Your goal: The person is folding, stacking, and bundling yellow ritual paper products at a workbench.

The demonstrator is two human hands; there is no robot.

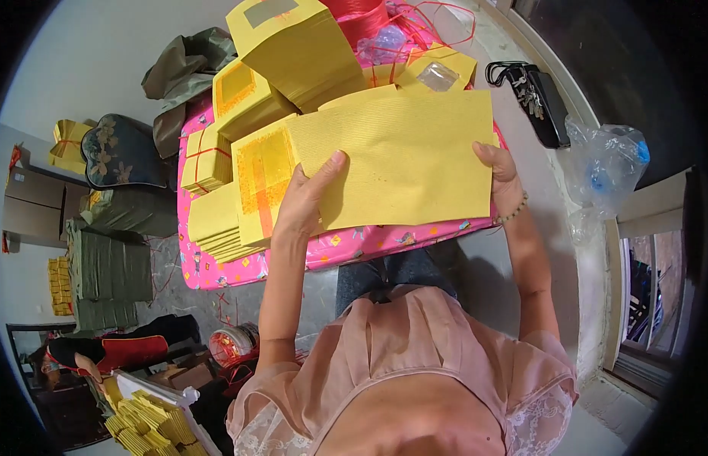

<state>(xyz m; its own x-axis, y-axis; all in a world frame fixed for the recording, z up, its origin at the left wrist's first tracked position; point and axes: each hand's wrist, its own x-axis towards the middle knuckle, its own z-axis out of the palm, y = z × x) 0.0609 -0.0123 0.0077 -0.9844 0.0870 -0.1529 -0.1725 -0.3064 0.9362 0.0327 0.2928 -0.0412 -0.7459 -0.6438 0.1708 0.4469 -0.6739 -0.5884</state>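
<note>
Between my two hands lies a wide stack of yellow paper sheets point(407, 163), held level above the pink table. My left hand point(308, 194) grips its left end, thumb on top and fingers underneath. At the right end my right hand point(497, 171), with a beaded bracelet at the wrist, pinches the edge the same way. Just left of my left hand stands a yellow paper stack point(263, 178) with an orange and gold printed patch. A taller yellow pile point(301, 53) rises behind the sheets. The fingers under the paper are hidden.
A pink patterned cloth point(354, 247) covers the table. A red-tied yellow bundle point(207, 163) sits at its left. On the right ledge are a black case with keys point(538, 102) and a clear plastic bag point(605, 167). Another person point(114, 353) is at lower left beside folded yellow paper point(152, 425).
</note>
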